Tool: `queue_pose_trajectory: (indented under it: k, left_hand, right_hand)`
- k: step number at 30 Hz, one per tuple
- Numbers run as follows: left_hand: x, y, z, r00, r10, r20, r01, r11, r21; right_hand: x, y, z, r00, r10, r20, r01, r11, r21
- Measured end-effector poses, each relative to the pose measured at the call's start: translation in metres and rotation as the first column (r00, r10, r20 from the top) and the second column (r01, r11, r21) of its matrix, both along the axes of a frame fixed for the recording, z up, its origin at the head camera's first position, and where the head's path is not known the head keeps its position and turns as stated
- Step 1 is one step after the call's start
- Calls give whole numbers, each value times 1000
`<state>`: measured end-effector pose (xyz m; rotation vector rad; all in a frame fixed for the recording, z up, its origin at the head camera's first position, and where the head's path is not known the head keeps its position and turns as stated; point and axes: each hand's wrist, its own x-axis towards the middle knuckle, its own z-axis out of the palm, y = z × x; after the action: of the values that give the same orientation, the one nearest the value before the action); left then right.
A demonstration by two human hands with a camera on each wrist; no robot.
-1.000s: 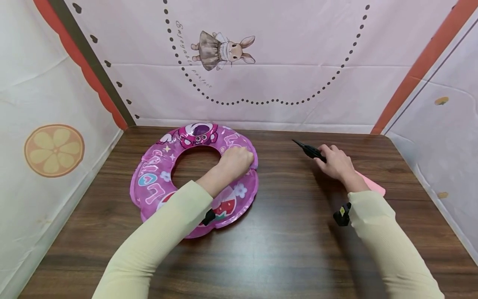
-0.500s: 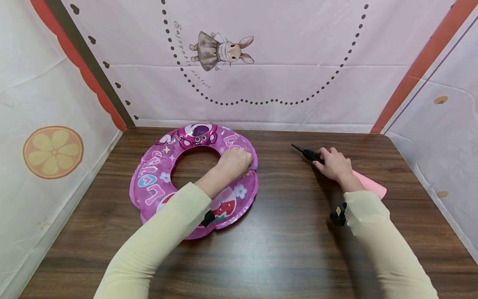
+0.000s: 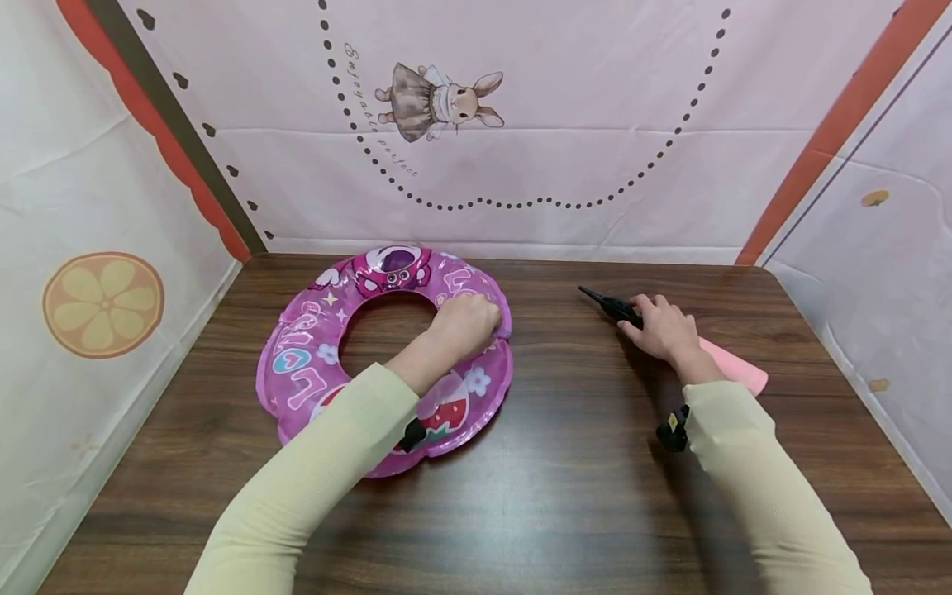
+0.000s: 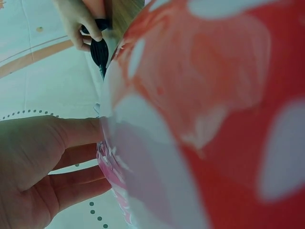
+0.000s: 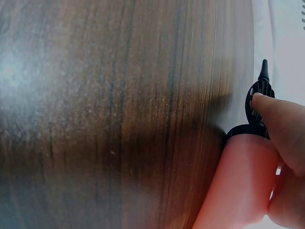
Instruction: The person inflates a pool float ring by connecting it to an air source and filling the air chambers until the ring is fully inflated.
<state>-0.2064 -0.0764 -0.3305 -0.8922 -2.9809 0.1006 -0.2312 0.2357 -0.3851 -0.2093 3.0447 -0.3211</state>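
A purple-pink inflatable swim ring (image 3: 297,364), printed with a bear, flowers and strawberries, lies puffed up on the left half of the table. My left hand (image 3: 464,322) pinches its right side; in the left wrist view the thumb and fingers (image 4: 78,186) meet the ring's edge, their tips hidden behind it. To the right, my right hand (image 3: 664,326) grips a hand air pump by its black head (image 3: 619,310), whose thin nozzle points to the far left. The pump's pink barrel (image 5: 240,181) runs back under the palm, partly covered by the hand and wrist.
The dark wood-grain table (image 3: 521,463) ends at a pink fabric backdrop (image 3: 595,124) with a rabbit print. Pale cloth walls (image 3: 892,273) flank it left and right. A black wrist camera (image 3: 673,427) sits under the right sleeve.
The right hand has shifted slightly left with the pump, and more of the pink barrel shows behind the wrist. The left hand and the ring have stayed in place.
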Motion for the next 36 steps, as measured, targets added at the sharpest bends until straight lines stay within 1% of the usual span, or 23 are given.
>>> queue_pose_trajectory:
  k: [3,5,8,11,13,16,19,21,25,27,29,32,36]
  left_hand:
    - [0,0,0,1000,-1,10,1,1000,2]
    - [0,0,1,1000,-2,15,2,1000,-1]
    - [-1,-1,1,1000,5,22,-5,1000,-8]
    - [-1,-2,2,999,14,30,-14,1000,-8]
    - [-1,-3,2,999,17,35,-17,1000,-1]
    - [-1,-5,1,999,9,33,-9,1000,10]
    - [-2,-7,1,1000,-5,28,5,1000,20]
    - [-3,-8,1,1000,-11,30,10,999,31]
    - [-4,-9,1,999,-10,43,7,999,51]
    - [-4,-9,1,999,-8,49,5,998,56]
    - [-4,-8,2,999,-5,48,3,999,54]
    - [-4,-7,2,999,-4,48,1,998,57]
    - [-3,-5,2,999,-4,49,1,998,68]
  right_hand:
    - [0,-1,0,1000,-8,-21,8,1000,-5]
    - [0,-3,1,998,-15,-56,14,1000,-13]
    - [1,-6,4,993,-8,-122,4,999,-31]
    - [2,-11,7,979,10,-204,-23,998,-63]
    - [2,-17,8,962,23,-271,-48,995,-86]
    - [3,-29,10,928,51,-369,-101,988,-118]
    - [5,-45,11,897,94,-431,-168,976,-137]
    - [7,-56,12,889,129,-439,-215,965,-152]
    - [13,-78,11,904,194,-382,-286,937,-202]
    - [16,-89,9,911,229,-342,-321,916,-242]
    - [18,-98,7,914,265,-309,-354,891,-283]
    - [22,-109,3,906,314,-283,-401,850,-341]
    - [25,-120,-1,898,347,-271,-433,807,-401]
